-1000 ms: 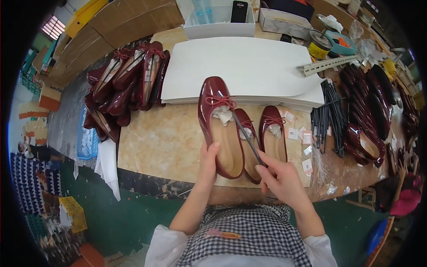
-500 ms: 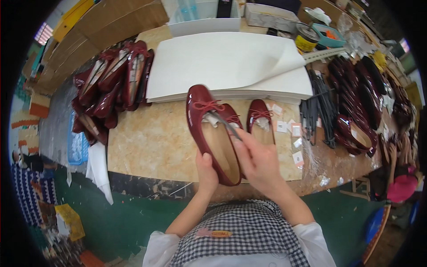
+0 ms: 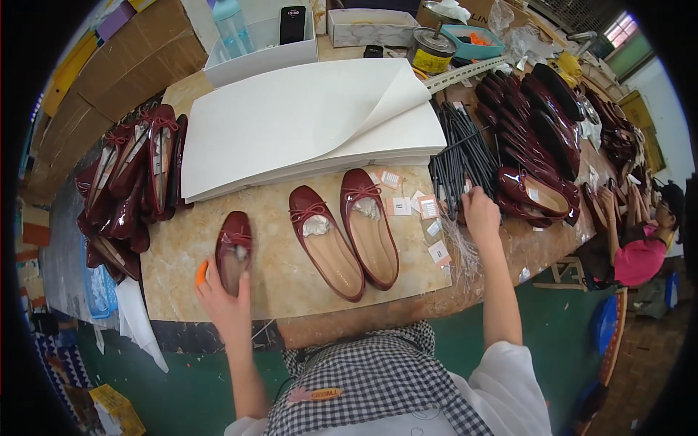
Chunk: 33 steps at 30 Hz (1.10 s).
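Observation:
My left hand (image 3: 224, 301) is at the left of the board, its thumb and fingers around the heel of a burgundy ballet flat (image 3: 231, 236). An orange cover sits on one of its fingers. Two more burgundy ballet flats, a left one (image 3: 336, 260) and a right one (image 3: 379, 247), lie side by side in the middle, toes away from me, white paper in their toes. My right hand (image 3: 481, 216) reaches to the near end of a pile of thin black sticks (image 3: 456, 145). Its fingertips are bunched there; what they pinch is hidden.
A stack of white sheets (image 3: 291, 123) spans the back. Burgundy shoes pile up at the left (image 3: 131, 182) and right (image 3: 534, 138). Small paper tags (image 3: 438, 253) lie beside the sticks. Boxes, a tin (image 3: 431, 51) and a phone (image 3: 292, 25) stand behind. A co-worker (image 3: 640, 254) sits far right.
The ballet flat held in both hands now lies on the board in the middle. My left hand has gone left to another ballet flat; my right has gone right to the sticks. The view has shifted.

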### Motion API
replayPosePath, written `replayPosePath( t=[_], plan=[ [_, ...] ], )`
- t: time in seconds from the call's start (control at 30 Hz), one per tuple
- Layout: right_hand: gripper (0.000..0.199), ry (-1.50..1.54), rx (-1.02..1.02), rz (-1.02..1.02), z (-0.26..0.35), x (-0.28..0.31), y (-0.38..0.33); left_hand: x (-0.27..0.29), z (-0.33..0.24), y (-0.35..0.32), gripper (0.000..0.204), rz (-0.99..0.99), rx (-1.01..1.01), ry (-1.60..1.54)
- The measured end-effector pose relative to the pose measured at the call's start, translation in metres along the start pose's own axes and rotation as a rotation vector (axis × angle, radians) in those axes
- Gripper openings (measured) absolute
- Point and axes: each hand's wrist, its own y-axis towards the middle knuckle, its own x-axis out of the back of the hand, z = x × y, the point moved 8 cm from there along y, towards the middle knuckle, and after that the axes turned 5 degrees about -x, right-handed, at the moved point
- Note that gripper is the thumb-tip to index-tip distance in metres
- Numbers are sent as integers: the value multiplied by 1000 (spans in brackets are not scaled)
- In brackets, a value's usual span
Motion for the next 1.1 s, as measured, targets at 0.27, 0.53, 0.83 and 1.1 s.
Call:
replayPosePath(
  t=[0.27, 0.53, 0.83, 1.1],
  plan=[
    [24, 129, 10, 124, -23, 18, -4, -104, -58, -24, 55, 609, 444, -728],
    [35, 489, 142, 340, 147, 74, -103, -90, -130, -51, 60, 738, 1110, -2030],
    [33, 904, 210, 775, 221, 66, -146, -88, -76, -11, 58, 212, 742, -1591],
    [27, 807, 492, 166, 248, 76, -156, -72, -102, -19, 72, -7, 654, -1446]
  ],
)
